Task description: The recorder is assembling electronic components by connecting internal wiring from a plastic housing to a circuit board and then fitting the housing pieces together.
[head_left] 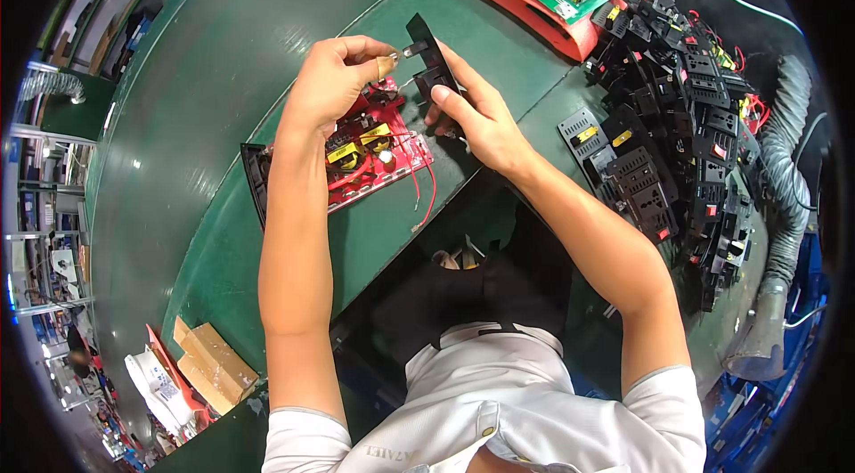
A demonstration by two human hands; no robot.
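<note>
My right hand (476, 117) grips a black plastic end panel (434, 59), tilted up on its edge, with the thumb on its inner side. Close to the panel's inner face, my left hand (334, 77) is closed in a pinch at a small part whose kind I cannot make out. A tan covering shows on one of its fingers. Under both hands lies a red circuit board (405, 157) with yellow-wrapped transformers (343, 153) and loose red wires (433, 197). Another black panel (256, 179) stands at the board's left end, partly behind my left forearm.
Many black socket panels (704, 134) are heaped at the right, beside a grey flexible duct (788, 152). A red housing (534, 10) carrying a green board stands at the far right. A cardboard box (214, 366) and a white roll (158, 388) sit at the lower left.
</note>
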